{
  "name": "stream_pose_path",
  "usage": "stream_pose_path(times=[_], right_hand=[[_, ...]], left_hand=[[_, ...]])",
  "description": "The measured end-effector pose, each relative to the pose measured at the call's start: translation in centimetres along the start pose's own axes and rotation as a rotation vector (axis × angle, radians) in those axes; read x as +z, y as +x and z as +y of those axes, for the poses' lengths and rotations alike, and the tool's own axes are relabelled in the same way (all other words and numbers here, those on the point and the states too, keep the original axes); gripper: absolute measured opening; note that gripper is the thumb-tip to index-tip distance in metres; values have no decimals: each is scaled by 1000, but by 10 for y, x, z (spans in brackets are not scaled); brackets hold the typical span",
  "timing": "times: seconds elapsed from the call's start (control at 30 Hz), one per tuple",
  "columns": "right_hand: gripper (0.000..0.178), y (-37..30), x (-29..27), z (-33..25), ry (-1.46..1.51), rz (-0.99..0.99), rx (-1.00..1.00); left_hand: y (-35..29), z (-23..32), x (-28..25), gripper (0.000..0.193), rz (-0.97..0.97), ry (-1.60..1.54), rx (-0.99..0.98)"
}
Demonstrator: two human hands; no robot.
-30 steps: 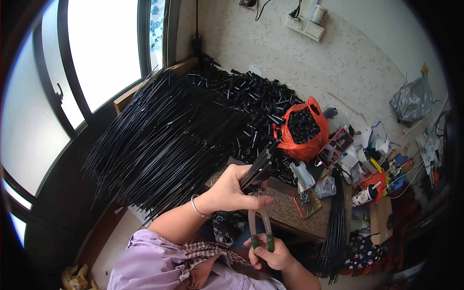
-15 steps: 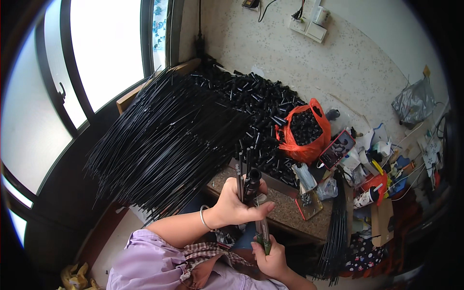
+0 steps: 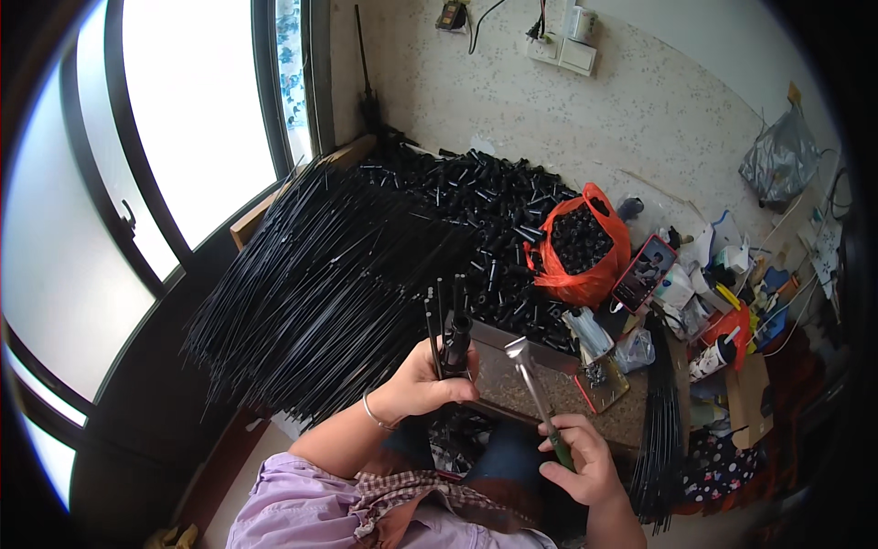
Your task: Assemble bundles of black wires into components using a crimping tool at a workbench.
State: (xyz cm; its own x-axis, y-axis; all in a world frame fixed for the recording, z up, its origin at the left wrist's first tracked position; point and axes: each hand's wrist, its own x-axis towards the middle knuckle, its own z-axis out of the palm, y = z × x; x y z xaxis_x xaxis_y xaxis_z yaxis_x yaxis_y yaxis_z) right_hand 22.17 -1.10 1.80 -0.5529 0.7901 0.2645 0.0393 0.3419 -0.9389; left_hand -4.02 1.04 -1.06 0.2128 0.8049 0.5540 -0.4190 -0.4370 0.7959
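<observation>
My left hand (image 3: 428, 382) is closed around a black tubular fitting (image 3: 455, 346) and several thin black rods (image 3: 431, 316), which stand upright out of the fist. The fitting's open round end faces up. My right hand (image 3: 582, 457) grips pliers (image 3: 535, 392) with a silver head and green handles. The head of the pliers points up and left, apart from the fitting. A wide bundle of long black rods (image 3: 302, 284) lies beyond my left forearm. Behind my hands is a heap of short black fittings (image 3: 466, 188).
An orange-red plastic bag (image 3: 596, 282) of black pieces sits on the table (image 3: 521, 389). Right of it are a phone (image 3: 643, 273), a small clear bag (image 3: 635, 348) and a lidded cup (image 3: 715, 355). More thin rods (image 3: 657, 439) hang over the table's right side.
My right hand and the pliers have moved up and right, away from the fitting in my left hand. The left hand sits slightly farther left, and the view has shifted.
</observation>
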Motion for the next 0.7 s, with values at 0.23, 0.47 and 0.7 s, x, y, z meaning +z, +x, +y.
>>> stream_pose_path(times=[0.23, 0.47, 0.7], right_hand=[[18, 11, -7, -20, -1370, 129, -543], [32, 10, -12, -30, -1279, 165, -682], [29, -23, 6, 36, 666, -289, 281]], left_hand=[[-3, -7, 12, 39, 200, 73, -47], [-4, -4, 15, 36, 311, 184, -13], [6, 0, 19, 35, 230, 218, 120]])
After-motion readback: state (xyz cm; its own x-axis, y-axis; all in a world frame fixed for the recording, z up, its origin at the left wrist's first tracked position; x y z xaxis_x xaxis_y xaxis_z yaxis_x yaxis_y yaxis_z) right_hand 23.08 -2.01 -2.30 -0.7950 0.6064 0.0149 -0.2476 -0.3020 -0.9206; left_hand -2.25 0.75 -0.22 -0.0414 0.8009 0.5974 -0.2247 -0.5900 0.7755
